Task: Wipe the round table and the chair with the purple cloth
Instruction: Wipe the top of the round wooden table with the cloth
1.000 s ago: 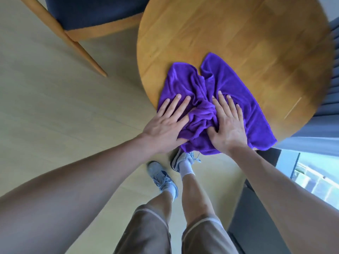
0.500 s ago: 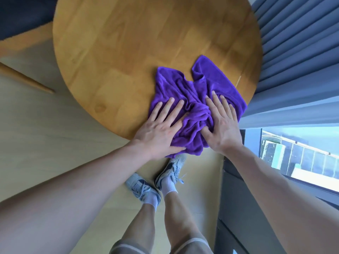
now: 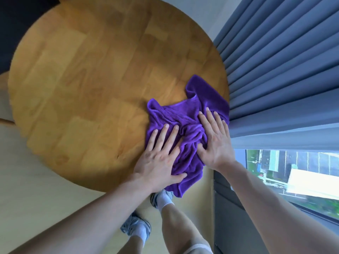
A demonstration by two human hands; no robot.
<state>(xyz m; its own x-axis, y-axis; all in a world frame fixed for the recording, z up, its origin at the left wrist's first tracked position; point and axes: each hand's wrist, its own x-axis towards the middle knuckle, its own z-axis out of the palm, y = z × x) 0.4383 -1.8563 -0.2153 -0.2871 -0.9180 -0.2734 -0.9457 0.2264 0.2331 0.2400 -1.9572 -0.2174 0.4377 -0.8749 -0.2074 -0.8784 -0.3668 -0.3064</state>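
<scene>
- We see the crumpled purple terry cloth (image 3: pixel 185 123) lying on the round wooden desk (image 3: pixel 95 85) at about 4 o'clock on its top, its lower corner hanging over the near rim.
- Our left hand (image 3: pixel 157 160) lies flat on the cloth's left part, its fingers (image 3: pixel 161 136) straight and slightly spread, thumb resting on the fabric.
- Our right hand (image 3: pixel 214 142) presses the cloth's right part, its fingers straight and a little apart, thumb against a bunched fold.
- At 3 o'clock from the desk hang pleated blue-grey curtains (image 3: pixel 284 61), touching or just beside its rim.
- A dark blue chair seat (image 3: pixel 16 24) shows at 10 o'clock.
- Grey sneakers (image 3: pixel 135 226) stand on the pale floor at 6 o'clock.
</scene>
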